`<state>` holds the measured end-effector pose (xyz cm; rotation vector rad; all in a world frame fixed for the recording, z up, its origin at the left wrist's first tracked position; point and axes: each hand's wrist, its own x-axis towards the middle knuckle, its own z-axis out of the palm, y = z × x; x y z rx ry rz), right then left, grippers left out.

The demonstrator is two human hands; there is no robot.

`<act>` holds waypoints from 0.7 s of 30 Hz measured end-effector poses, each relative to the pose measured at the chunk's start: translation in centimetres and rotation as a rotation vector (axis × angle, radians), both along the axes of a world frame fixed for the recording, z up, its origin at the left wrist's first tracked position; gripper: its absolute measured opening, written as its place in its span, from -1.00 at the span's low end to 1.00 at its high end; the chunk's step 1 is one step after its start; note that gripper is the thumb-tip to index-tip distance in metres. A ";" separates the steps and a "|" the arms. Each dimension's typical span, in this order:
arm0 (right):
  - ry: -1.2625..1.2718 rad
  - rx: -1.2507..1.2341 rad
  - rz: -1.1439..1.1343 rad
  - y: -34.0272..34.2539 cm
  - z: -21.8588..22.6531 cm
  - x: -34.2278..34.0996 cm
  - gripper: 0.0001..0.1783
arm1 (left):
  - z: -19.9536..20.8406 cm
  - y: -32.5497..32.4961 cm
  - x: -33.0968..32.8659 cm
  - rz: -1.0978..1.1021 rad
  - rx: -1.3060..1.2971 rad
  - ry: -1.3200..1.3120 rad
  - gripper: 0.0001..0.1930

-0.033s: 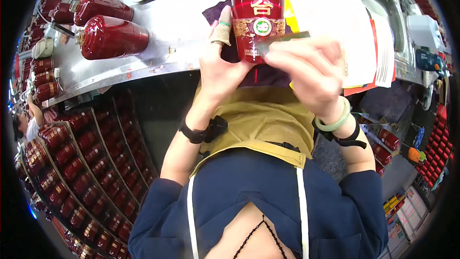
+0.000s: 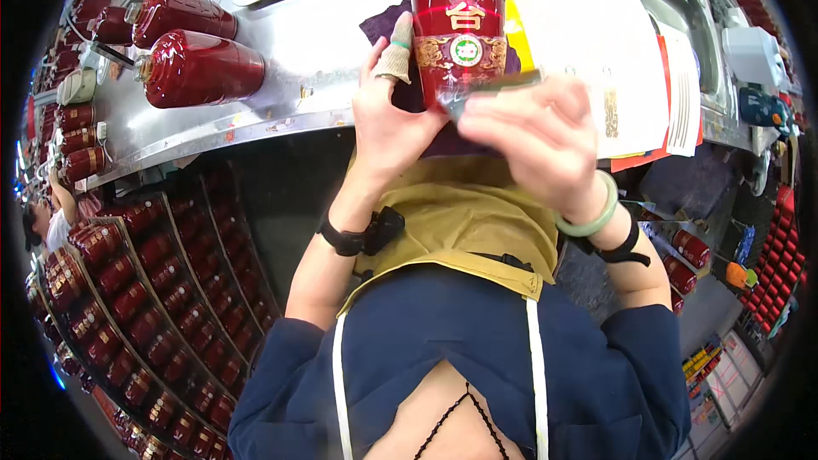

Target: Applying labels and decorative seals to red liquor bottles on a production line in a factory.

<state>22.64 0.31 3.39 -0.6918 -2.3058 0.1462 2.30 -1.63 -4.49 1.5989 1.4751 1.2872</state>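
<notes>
A red glass bottle [image 2: 460, 21] with gold lettering and a round green-and-white emblem lies on the bench, its lower end toward me. My left hand [image 2: 392, 123] is closed on its left side, the thumb by the lower end; a knitted finger sleeve [image 2: 393, 64] covers one finger. A thin flat scraper-like piece [image 2: 511, 79], dark along its edge, is pinched in my right hand [image 2: 541, 136] and lies across the bottle's lower part. Motion blurs the right fingers. Purple cloth [image 2: 383, 24] shows beside and under the bottle.
Two red bottles [image 2: 204, 68] lie on the metal bench [image 2: 294, 60] at left. White sheets [image 2: 579, 25] with yellow and red edges cover the right side. Racks of red bottles [image 2: 153, 290] stand below left. Another person [image 2: 55, 217] is at the far left.
My right hand has shifted a little left and toward me with the flat piece, across the bottle's lower end. My left hand and the bottle stay nearly in place.
</notes>
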 end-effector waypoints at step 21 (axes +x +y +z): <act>0.839 -0.992 -0.354 -0.5 -3.3 0.3 -0.66 | 1.7 -0.4 0.5 -0.044 -0.068 0.125 0.04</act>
